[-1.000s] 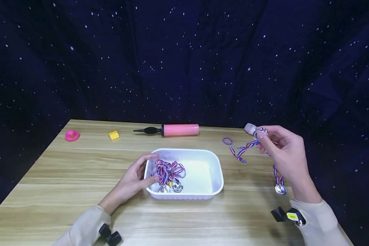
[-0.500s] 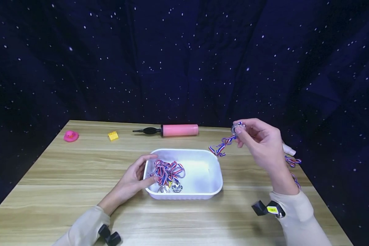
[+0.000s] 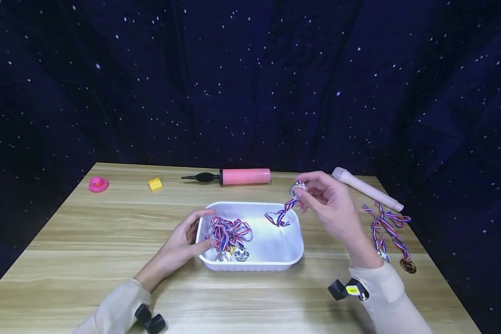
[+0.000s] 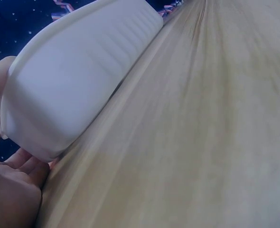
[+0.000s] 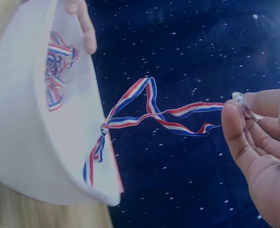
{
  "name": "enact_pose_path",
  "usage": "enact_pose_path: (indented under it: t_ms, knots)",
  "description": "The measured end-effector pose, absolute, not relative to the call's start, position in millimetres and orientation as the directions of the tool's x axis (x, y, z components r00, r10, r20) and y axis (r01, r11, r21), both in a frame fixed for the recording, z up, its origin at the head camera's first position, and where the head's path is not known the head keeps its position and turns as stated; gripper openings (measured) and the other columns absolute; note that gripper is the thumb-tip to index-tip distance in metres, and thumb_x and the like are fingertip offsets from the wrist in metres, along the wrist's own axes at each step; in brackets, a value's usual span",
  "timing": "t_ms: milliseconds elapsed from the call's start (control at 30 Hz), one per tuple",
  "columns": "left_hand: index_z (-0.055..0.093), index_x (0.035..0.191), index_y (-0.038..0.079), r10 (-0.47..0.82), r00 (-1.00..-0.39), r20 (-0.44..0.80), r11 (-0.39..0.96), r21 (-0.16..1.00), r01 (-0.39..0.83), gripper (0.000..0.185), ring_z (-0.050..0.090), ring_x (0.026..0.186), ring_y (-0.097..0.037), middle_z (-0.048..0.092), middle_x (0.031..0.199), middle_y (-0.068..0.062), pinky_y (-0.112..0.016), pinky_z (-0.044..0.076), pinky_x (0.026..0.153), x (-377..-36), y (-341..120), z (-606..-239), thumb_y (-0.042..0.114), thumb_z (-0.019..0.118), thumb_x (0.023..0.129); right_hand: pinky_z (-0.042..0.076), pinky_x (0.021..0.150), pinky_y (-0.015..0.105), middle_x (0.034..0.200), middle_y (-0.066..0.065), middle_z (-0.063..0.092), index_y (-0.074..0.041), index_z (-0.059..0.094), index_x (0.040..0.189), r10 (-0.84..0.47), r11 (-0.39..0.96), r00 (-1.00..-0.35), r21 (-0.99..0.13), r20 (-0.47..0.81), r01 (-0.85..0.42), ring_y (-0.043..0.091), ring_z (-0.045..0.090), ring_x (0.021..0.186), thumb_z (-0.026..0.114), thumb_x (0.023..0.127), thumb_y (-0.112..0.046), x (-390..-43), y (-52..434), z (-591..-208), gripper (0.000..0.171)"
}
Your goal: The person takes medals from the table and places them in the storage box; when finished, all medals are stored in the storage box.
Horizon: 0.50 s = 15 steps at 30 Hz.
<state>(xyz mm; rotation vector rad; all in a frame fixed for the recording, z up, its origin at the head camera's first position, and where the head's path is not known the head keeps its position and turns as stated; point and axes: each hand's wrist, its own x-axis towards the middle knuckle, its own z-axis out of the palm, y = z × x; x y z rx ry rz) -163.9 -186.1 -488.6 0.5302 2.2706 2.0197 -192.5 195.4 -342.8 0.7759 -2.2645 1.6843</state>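
right hand [image 3: 330, 204] up over the far right corner of the white tray [image 3: 294, 232], fingers pinching a silver medal [image 3: 297, 189] by its disc so the striped ribbon [image 3: 277, 215] dangles down into the tray. left hand [image 3: 183, 241] rests against the tray's left end, fingers relaxed along the wall, thumb at the rim, seemingly steadying it. inside the tray, a tangle of ribbons with two silver medals [image 3: 229, 243] at the near wall. more medals [image 3: 390, 236] lie on the table [image 3: 108, 232] to the right.

medal [image 3: 297, 189] carried leftward, ribbon [image 3: 279, 216] over tray [image 3: 294, 260]
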Motion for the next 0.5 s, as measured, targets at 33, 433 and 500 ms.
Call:
enact_pose_path:
  t_ms: [33, 433, 500]
  knots:
    - [0.053, 0.16, 0.018, 0.289, -0.94, 0.182, 0.087, 0.973, 0.215, 0.072, 0.019, 0.171, -0.034, 0.033, 0.18, -0.009, -0.022, 0.021, 0.133, -164.0, -186.1, -488.5, 0.011, 0.086, 0.097, 0.066, 0.067, 0.026, 0.093, 0.018, 0.075, 0.001, 0.072, 0.129, -0.284, 0.206, -0.843, -0.83, 0.456, -0.518, 0.02, 0.073, 0.073, 0.072, 0.105, 0.006, -193.0, 194.6, -344.8, 0.025]
    - [0.053, 0.161, 0.017, 0.289, -0.938, 0.191, 0.09, 0.97, 0.225, 0.071, 0.017, 0.171, -0.035, 0.034, 0.18, -0.01, -0.047, 0.013, 0.139, -164.3, -186.2, -488.8, 0.011, 0.085, 0.097, 0.049, 0.063, 0.02, 0.095, 0.009, 0.079, -0.004, 0.077, 0.122, -0.305, 0.347, -0.88, -0.818, 0.365, -0.46, 0.015, 0.064, 0.076, 0.078, 0.103, -0.004, -196.6, 192.1, -368.8, 0.019]
    - [0.052, 0.161, 0.016, 0.291, -0.937, 0.196, 0.085, 0.97, 0.229, 0.072, 0.019, 0.171, -0.035, 0.035, 0.179, -0.01, -0.034, 0.018, 0.137, -164.9, -185.8, -489.1, 0.01, 0.085, 0.097, 0.051, 0.064, 0.02, 0.095, 0.009, 0.079, -0.004, 0.077, 0.12, -0.314, 0.346, -0.879, -0.819, 0.358, -0.458, 0.016, 0.065, 0.078, 0.079, 0.103, -0.004, -197.5, 191.4, -371.9, 0.017]
